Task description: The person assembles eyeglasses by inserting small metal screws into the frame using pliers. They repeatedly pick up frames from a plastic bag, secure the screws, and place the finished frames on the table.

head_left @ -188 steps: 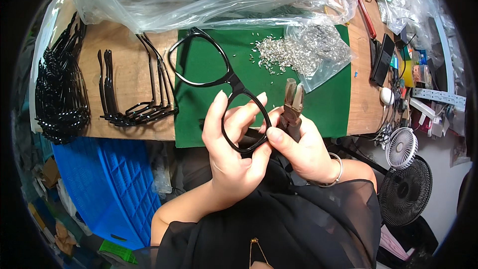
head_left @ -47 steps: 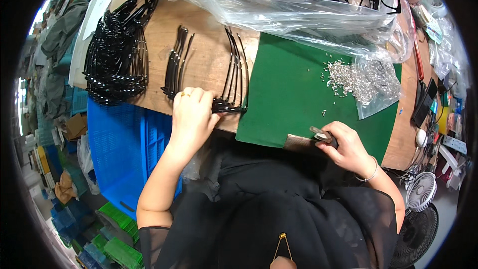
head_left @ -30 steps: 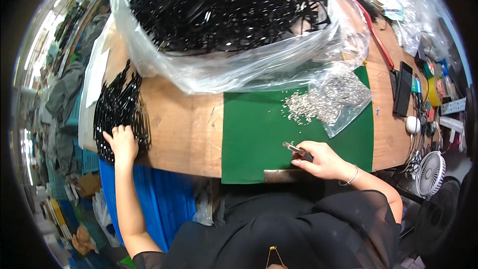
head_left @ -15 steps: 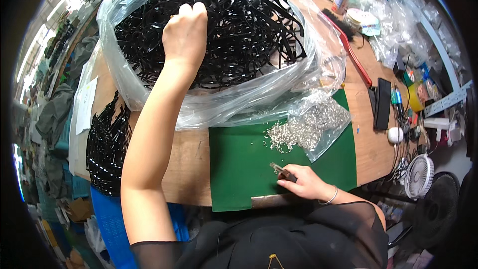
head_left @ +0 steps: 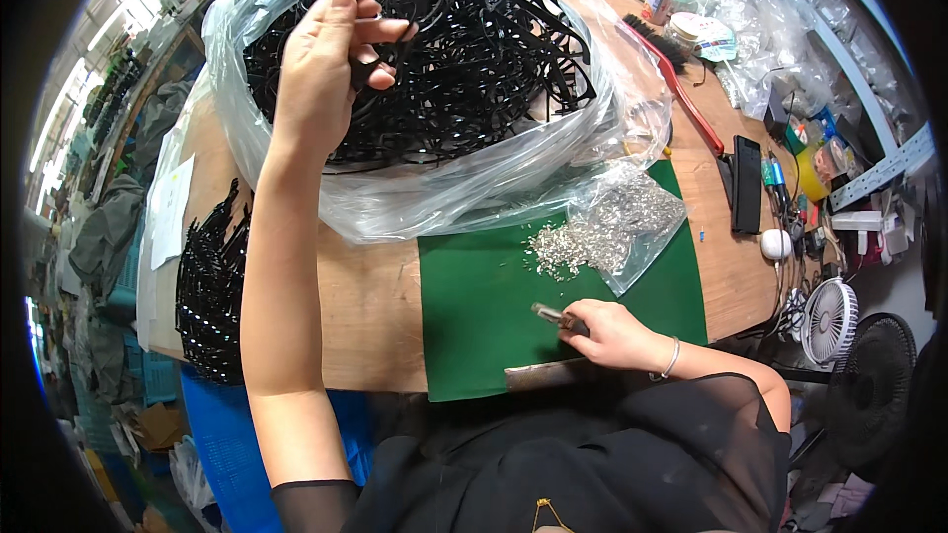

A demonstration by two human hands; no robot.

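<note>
My left hand (head_left: pixel 321 69) is raised over a big clear plastic bag (head_left: pixel 425 207) heaped with glossy black straps (head_left: pixel 474 59). Its fingers are curled, and a black strap (head_left: pixel 363 69) shows between them; how firmly they grip is partly hidden. Over the green mat (head_left: pixel 474 326), my right hand (head_left: pixel 617 336) is closed round a small hand tool (head_left: pixel 548 313) with a metal tip and dark handle, perhaps pliers. Just beyond this tool lies a loose pile of tiny silvery metal pieces (head_left: pixel 558 249), spilling from a small clear bag (head_left: pixel 642 222).
A bundle of black straps (head_left: pixel 212 286) hangs over the table's left edge, near a white paper sheet (head_left: pixel 173 207). At the right lie a red-handled brush (head_left: pixel 686 104), a black phone-like slab (head_left: pixel 747 185) and cables. Small fans (head_left: pixel 829 321) stand beyond. Below left is a blue crate (head_left: pixel 227 454).
My left hand has turned and shifted left, its fingers loosening from a fist and showing a black strap. My right hand stays over the mat with the tool. The whole view has shifted slightly.
</note>
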